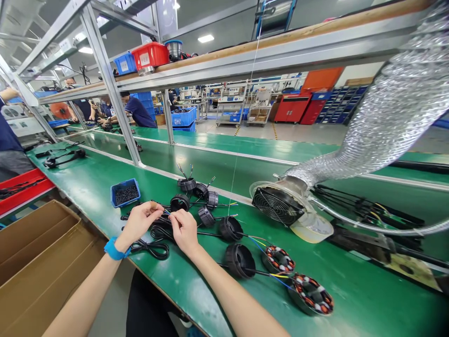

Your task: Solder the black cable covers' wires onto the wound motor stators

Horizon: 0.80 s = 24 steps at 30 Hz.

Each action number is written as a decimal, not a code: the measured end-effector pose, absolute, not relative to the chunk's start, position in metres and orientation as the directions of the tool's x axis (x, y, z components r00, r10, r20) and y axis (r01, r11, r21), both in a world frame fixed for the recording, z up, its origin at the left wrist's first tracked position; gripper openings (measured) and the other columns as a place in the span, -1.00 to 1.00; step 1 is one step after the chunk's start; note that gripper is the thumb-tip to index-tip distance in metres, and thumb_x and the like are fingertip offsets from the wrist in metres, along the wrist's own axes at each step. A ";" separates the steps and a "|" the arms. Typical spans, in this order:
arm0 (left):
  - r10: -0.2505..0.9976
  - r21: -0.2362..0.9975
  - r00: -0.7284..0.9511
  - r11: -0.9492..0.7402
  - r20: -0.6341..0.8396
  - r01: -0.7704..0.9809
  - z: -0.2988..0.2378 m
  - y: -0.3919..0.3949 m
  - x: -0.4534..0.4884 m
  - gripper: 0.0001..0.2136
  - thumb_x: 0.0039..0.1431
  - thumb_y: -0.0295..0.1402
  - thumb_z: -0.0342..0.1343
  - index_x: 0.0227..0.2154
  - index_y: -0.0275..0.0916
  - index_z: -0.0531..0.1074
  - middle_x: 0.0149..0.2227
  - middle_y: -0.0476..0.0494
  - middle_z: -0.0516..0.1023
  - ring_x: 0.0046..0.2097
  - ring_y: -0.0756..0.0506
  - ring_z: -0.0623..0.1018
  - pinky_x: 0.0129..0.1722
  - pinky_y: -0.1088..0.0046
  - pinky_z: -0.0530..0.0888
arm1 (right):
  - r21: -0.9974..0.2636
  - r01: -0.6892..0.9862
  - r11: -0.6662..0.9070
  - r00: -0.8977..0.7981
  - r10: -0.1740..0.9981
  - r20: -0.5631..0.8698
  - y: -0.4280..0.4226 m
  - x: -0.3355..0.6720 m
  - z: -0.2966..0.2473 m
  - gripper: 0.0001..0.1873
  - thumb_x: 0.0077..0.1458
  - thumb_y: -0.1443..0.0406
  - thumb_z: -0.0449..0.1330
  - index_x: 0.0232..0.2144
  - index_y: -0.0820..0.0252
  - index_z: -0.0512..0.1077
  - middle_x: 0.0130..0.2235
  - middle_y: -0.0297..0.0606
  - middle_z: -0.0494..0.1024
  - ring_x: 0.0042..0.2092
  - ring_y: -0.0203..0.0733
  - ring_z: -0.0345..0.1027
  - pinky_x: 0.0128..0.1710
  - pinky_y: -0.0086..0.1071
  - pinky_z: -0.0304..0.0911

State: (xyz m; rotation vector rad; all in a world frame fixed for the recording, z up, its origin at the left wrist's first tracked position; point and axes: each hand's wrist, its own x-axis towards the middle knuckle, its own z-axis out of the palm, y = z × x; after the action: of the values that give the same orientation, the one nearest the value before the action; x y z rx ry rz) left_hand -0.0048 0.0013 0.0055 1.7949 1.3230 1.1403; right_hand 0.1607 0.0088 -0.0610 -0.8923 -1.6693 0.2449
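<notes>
My left hand (141, 222), with a blue band on its wrist, is pinched at the fingertips. Close beside it, my right hand (184, 230) also pinches. Thin wires (167, 212), one of them blue, show between the two hands; their ends are partly hidden by the fingers. Coiled black cable (156, 250) lies under and between my hands. Around them on the green bench sit several black round housings (179, 202) with wires poking out. To the right, two copper-wound motor stators (311, 294) are joined by coloured wires to black housings (240, 260).
A blue bin (125, 193) of small black parts stands beyond my left hand. A fan (278, 206) on a silver duct (379, 107) is at right. Cardboard boxes (42, 262) and a red tray (24, 189) are left. A metal post (112, 84) rises behind; co-workers (140, 112) sit farther off.
</notes>
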 end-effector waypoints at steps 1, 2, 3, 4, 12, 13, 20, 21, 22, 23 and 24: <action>0.954 0.861 0.123 -0.300 0.274 0.411 0.005 0.002 -0.005 -0.79 0.13 -0.22 0.19 -0.28 -0.25 0.51 -0.29 -0.12 0.60 -0.28 -0.10 0.56 -0.22 0.38 0.48 | -0.589 0.425 0.687 -0.041 0.665 0.745 0.009 0.161 -0.061 -0.76 0.29 0.31 0.06 -0.40 0.17 0.46 -0.41 -0.28 0.48 -0.35 -0.23 0.32 -0.31 -0.33 0.11; 0.954 0.861 0.125 -0.301 0.274 0.411 0.005 0.002 -0.005 -0.79 0.13 -0.22 0.19 -0.28 -0.25 0.51 -0.30 -0.12 0.60 -0.28 -0.10 0.56 -0.22 0.38 0.48 | -0.588 0.428 0.686 -0.042 0.665 0.746 0.009 0.161 -0.061 -0.76 0.29 0.31 0.05 -0.40 0.17 0.45 -0.40 -0.28 0.48 -0.35 -0.23 0.32 -0.30 -0.33 0.11; 0.953 0.857 0.127 -0.303 0.275 0.416 0.005 0.002 -0.005 -0.79 0.14 -0.22 0.18 -0.28 -0.25 0.51 -0.30 -0.11 0.60 -0.28 -0.10 0.56 -0.23 0.39 0.48 | -0.585 0.431 0.687 -0.044 0.664 0.746 0.009 0.161 -0.061 -0.75 0.29 0.31 0.05 -0.40 0.17 0.45 -0.40 -0.28 0.48 -0.35 -0.23 0.32 -0.30 -0.33 0.11; 0.951 0.849 0.133 -0.309 0.279 0.428 0.006 0.002 -0.005 -0.80 0.14 -0.22 0.18 -0.28 -0.25 0.51 -0.30 -0.11 0.60 -0.29 -0.09 0.56 -0.23 0.39 0.48 | -0.582 0.434 0.687 -0.047 0.663 0.747 0.009 0.161 -0.061 -0.75 0.29 0.31 0.05 -0.40 0.17 0.45 -0.40 -0.28 0.48 -0.35 -0.23 0.32 -0.30 -0.33 0.11; 0.813 0.551 0.295 -0.564 0.503 0.615 0.017 -0.005 -0.002 -0.86 0.24 -0.34 0.09 -0.35 -0.20 0.54 -0.29 -0.09 0.59 -0.22 -0.08 0.55 -0.18 0.42 0.44 | -0.563 0.465 0.684 -0.058 0.658 0.751 0.009 0.161 -0.060 -0.74 0.29 0.30 0.05 -0.41 0.17 0.46 -0.41 -0.27 0.47 -0.34 -0.22 0.31 -0.30 -0.32 0.11; 0.792 0.521 0.325 -0.593 0.517 0.614 0.017 -0.005 -0.002 -0.84 0.25 -0.35 0.08 -0.36 -0.20 0.54 -0.30 -0.10 0.58 -0.23 -0.08 0.55 -0.18 0.42 0.43 | -0.563 0.468 0.681 -0.057 0.659 0.750 0.009 0.161 -0.060 -0.74 0.29 0.30 0.05 -0.41 0.17 0.46 -0.41 -0.27 0.47 -0.34 -0.22 0.31 -0.30 -0.32 0.12; 0.882 0.673 0.270 -0.469 0.386 0.572 0.008 0.000 -0.009 -0.87 0.22 -0.29 0.12 -0.32 -0.20 0.53 -0.30 -0.09 0.60 -0.26 -0.09 0.56 -0.23 0.41 0.47 | -0.550 0.478 0.685 -0.074 0.655 0.752 0.008 0.161 -0.059 -0.74 0.30 0.30 0.06 -0.40 0.17 0.48 -0.39 -0.26 0.48 -0.32 -0.22 0.31 -0.28 -0.32 0.13; 0.883 0.676 0.265 -0.467 0.386 0.570 0.007 0.000 -0.009 -0.86 0.22 -0.29 0.12 -0.33 -0.20 0.53 -0.30 -0.10 0.60 -0.26 -0.10 0.56 -0.23 0.41 0.47 | -0.548 0.479 0.686 -0.077 0.654 0.752 0.008 0.161 -0.059 -0.74 0.29 0.30 0.06 -0.40 0.17 0.48 -0.39 -0.27 0.47 -0.33 -0.22 0.31 -0.28 -0.32 0.13; 0.874 0.663 0.269 -0.482 0.404 0.572 0.007 -0.001 -0.008 -0.86 0.22 -0.28 0.11 -0.34 -0.20 0.53 -0.30 -0.10 0.60 -0.25 -0.10 0.55 -0.21 0.40 0.46 | -0.547 0.481 0.686 -0.078 0.654 0.752 0.008 0.161 -0.059 -0.75 0.29 0.31 0.06 -0.40 0.17 0.48 -0.39 -0.27 0.47 -0.33 -0.22 0.31 -0.28 -0.32 0.13; 0.859 0.643 0.277 -0.507 0.430 0.574 0.007 -0.002 -0.006 -0.85 0.23 -0.28 0.10 -0.35 -0.19 0.54 -0.29 -0.11 0.60 -0.24 -0.10 0.55 -0.19 0.39 0.46 | -0.547 0.482 0.685 -0.078 0.655 0.752 0.008 0.161 -0.059 -0.75 0.29 0.31 0.07 -0.40 0.17 0.48 -0.39 -0.27 0.47 -0.32 -0.22 0.31 -0.28 -0.32 0.13; 0.843 0.624 0.284 -0.530 0.456 0.574 0.007 -0.003 -0.004 -0.84 0.24 -0.28 0.09 -0.36 -0.19 0.54 -0.29 -0.11 0.59 -0.23 -0.11 0.55 -0.18 0.39 0.45 | -0.547 0.483 0.683 -0.078 0.656 0.751 0.008 0.161 -0.059 -0.75 0.29 0.31 0.07 -0.40 0.17 0.48 -0.38 -0.26 0.47 -0.32 -0.22 0.32 -0.28 -0.32 0.13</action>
State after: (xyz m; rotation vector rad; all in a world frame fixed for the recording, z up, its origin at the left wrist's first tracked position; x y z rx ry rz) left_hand -0.0043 -0.0033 0.0074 2.2200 1.2848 1.1103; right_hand 0.1608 0.0082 -0.0593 -0.9213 -1.7234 0.1837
